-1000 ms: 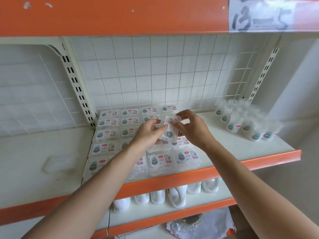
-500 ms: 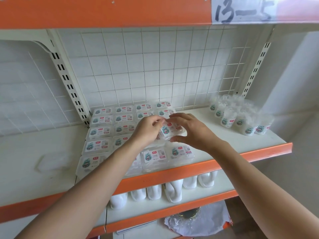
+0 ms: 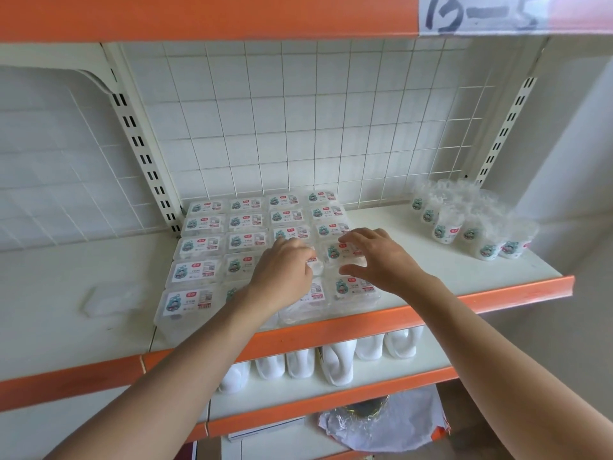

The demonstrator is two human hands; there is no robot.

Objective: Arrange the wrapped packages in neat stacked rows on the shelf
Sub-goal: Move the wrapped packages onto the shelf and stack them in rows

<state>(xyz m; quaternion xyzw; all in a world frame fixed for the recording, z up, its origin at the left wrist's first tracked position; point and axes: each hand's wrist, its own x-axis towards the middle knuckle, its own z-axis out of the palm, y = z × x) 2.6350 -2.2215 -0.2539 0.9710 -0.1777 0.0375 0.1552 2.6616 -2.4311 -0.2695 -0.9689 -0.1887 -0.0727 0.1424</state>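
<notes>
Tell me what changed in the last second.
The package, held up tilted by both hands, came down flat into the right column. The right hand now spans it with straight fingers; the left hand touches its left edge. The other packages and the cups stayed put.

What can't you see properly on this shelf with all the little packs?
Head view only.
Packages under the left hand: partly covered by it.
Print on the labels: too small to read.
Handwritten sign: cut by the top edge.
White containers below: tops hidden by the orange shelf edge.
Thing in crumpled plastic: wrapped, unclear.
</notes>
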